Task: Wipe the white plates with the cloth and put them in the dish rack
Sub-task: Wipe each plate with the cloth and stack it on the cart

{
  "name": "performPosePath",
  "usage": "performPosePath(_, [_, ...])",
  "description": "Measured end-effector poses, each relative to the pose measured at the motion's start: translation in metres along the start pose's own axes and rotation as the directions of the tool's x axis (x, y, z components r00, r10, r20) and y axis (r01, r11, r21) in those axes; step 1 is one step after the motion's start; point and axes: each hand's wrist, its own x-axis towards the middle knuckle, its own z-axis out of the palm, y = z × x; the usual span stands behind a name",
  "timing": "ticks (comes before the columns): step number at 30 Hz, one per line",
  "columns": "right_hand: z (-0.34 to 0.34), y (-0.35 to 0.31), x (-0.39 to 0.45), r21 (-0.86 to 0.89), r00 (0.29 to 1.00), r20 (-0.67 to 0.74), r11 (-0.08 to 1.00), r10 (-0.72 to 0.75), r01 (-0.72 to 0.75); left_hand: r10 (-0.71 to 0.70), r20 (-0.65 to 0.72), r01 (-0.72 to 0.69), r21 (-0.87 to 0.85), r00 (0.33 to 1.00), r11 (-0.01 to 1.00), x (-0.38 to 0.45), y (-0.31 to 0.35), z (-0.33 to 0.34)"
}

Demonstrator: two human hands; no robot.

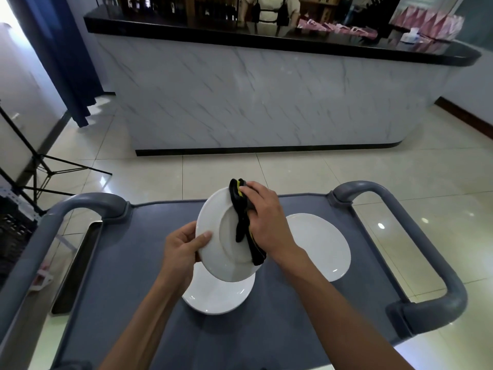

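My left hand (pixel 181 249) grips the left rim of a white plate (pixel 216 252), held tilted above the grey cart top (pixel 128 263). My right hand (pixel 264 222) presses a black and yellow cloth (pixel 244 222) against the plate's upturned face. A second white plate (pixel 216 297) lies flat on the cart right under the held one. A third white plate (pixel 322 244) lies flat to the right, partly behind my right forearm. No dish rack shows in the head view.
The cart has grey handle bars at the left (pixel 53 222) and right (pixel 426 249). A metal tray (pixel 77 260) sits below the cart's left edge. A marble-fronted counter (pixel 266 89) stands beyond, and a black tripod (pixel 40 169) at left.
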Motion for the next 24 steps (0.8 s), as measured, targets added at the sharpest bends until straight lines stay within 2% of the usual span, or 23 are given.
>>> performPosePath(5, [-0.008, 0.011, 0.010, 0.085, 0.992, 0.022, 0.989, 0.120, -0.122, 0.019, -0.034, -0.021, -0.071, 0.999, 0.997, 0.004, 0.007, -0.006])
performPosePath(16, [-0.020, 0.014, 0.013, 0.147, 0.991, -0.017, 0.981, 0.133, -0.130, -0.009, -0.079, -0.005, -0.181, 0.997, 0.983, 0.007, 0.013, -0.001])
performPosePath(24, [-0.020, 0.017, 0.002, 0.273, 0.977, -0.032, 0.942, 0.209, -0.193, -0.077, -0.150, 0.029, -0.294, 0.986, 0.955, 0.013, 0.021, -0.002])
